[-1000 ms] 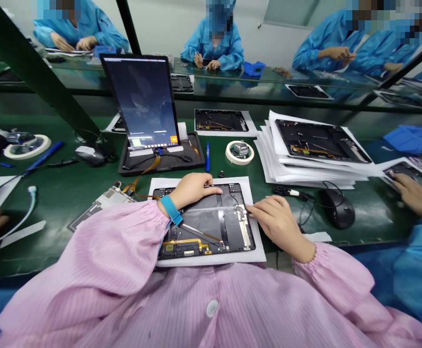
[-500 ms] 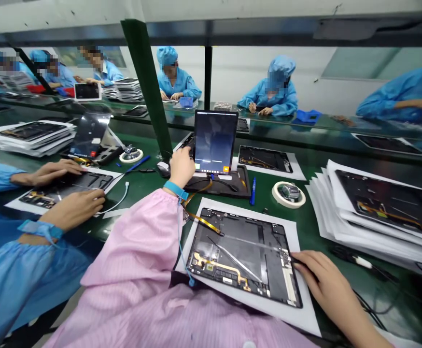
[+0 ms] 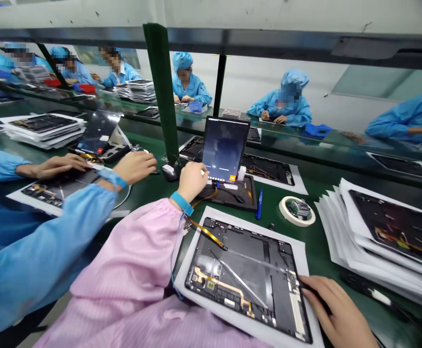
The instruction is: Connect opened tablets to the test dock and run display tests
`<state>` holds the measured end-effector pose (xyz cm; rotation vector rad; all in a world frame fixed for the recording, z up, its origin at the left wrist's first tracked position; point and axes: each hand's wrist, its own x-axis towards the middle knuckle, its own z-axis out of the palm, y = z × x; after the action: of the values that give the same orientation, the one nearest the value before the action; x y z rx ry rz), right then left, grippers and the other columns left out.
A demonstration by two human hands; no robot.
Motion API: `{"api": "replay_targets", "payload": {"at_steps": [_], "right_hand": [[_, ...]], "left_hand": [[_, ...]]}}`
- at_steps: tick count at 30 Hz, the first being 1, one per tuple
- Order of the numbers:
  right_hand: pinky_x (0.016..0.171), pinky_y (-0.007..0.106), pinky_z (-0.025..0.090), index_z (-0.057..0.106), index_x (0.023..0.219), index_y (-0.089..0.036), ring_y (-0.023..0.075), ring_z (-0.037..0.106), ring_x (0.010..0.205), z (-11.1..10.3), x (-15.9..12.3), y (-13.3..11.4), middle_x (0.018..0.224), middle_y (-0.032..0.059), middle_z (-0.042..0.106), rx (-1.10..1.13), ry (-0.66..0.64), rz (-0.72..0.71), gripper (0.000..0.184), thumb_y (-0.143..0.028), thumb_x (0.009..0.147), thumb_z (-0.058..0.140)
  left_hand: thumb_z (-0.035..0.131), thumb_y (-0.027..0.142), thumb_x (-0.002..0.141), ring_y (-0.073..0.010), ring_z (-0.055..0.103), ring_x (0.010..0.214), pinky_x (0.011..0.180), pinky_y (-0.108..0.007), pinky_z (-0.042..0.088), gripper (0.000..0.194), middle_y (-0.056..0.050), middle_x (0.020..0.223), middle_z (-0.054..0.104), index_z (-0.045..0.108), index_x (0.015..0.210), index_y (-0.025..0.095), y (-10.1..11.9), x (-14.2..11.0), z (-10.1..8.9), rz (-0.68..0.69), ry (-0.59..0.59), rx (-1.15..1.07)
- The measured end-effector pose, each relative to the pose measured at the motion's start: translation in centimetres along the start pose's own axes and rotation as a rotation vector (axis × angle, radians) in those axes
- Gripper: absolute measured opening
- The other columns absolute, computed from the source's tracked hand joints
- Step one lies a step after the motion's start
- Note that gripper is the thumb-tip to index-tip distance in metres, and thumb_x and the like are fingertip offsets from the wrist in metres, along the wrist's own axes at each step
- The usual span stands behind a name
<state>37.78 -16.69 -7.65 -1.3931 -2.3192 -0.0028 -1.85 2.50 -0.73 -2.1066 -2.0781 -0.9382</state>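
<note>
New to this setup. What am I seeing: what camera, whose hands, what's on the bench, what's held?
No robot here: a person works bare-handed, filmed by one camera worn on the head, looking forward and down. The pink sleeves are theirs; the blue sleeve at left is a co-worker's.

On the green bench, an open tablet shell lies on white paper. Beyond it are a lit upright screen, a blue pen and a tape roll.

The left hand is by the screen's lower left edge; the right hand is at the shell's right edge. Whether either holds anything is unclear.
</note>
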Motion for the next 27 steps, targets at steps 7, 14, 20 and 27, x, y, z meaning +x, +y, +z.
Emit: {"api": "replay_targets", "payload": {"at_steps": [7, 14, 20, 27], "right_hand": [[0.079, 0.035, 0.053, 0.061, 0.108, -0.025, 0.0230, 0.062, 0.094, 0.7, -0.5, 0.8, 0.104, 0.0056, 0.065, 0.019, -0.020, 0.023, 0.027, -0.042, 0.092, 0.048], [0.080, 0.033, 0.053, 0.059, 0.111, -0.026, 0.0207, 0.062, 0.094, 0.7, -0.5, 1.0, 0.104, 0.0043, 0.064, 0.002, -0.014, -0.002, 0.028, -0.042, 0.092, 0.047], [0.077, 0.033, 0.054, 0.059, 0.110, -0.025, 0.0202, 0.064, 0.090, 0.4, 0.0, 0.7, 0.101, 0.0041, 0.065, -0.011, 0.006, -0.027, 0.027, -0.042, 0.092, 0.048], [0.076, 0.033, 0.055, 0.063, 0.106, -0.026, 0.0212, 0.064, 0.090, 0.4, 0.1, 0.5, 0.101, 0.0043, 0.066, 0.015, 0.013, 0.004, 0.026, -0.042, 0.091, 0.049]], "left_hand": [[0.043, 0.011, 0.080, -0.0260, 0.042, 0.124, 0.099, -0.039, 0.039, 0.050, -0.012, 0.139, 0.049, 0.049, 0.129, 0.012, 2.9, -2.3, 1.0, 0.160, -0.085, 0.038], [0.043, 0.016, 0.079, -0.0296, 0.028, 0.136, 0.105, -0.042, 0.031, 0.058, -0.012, 0.151, 0.033, 0.039, 0.136, 0.010, 2.1, -0.8, 3.0, 0.169, -0.022, 0.088], [0.043, 0.017, 0.079, -0.0287, 0.028, 0.135, 0.105, -0.042, 0.029, 0.060, -0.015, 0.147, 0.039, 0.036, 0.138, 0.008, 1.4, -0.1, 3.3, 0.177, -0.020, 0.065], [0.043, 0.017, 0.079, -0.0286, 0.029, 0.135, 0.104, -0.043, 0.030, 0.059, -0.015, 0.146, 0.040, 0.038, 0.137, 0.009, 1.5, -0.8, 2.7, 0.194, -0.003, 0.080]]}}
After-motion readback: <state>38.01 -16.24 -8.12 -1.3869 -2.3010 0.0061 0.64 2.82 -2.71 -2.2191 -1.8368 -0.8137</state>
